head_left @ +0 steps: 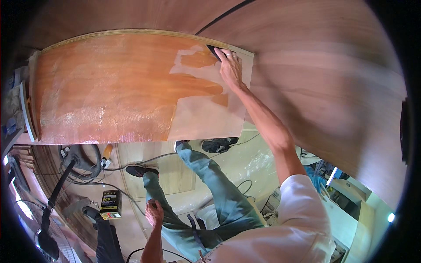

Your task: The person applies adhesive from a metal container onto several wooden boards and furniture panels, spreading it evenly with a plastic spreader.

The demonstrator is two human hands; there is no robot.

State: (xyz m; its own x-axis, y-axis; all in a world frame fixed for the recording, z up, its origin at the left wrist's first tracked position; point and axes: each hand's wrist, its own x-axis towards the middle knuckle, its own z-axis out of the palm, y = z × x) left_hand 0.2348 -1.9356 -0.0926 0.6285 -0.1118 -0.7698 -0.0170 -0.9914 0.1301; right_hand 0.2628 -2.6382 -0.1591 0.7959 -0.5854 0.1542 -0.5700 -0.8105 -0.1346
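Note:
My right hand reaches up to the far right of a wooden panel and grips a black flat spreader, pressed against the surface near the far edge. A glossy orange coating covers most of the panel. Toward the right, pale bare wood shows, with orange streaks running into it. My left hand is low beside my leg, fingers curled, with nothing visible in it.
A black and yellow can stands on the floor at left, near another person's dark trouser leg. Cables and an orange-handled tool lie by a fan base. A wooden wall rises at right.

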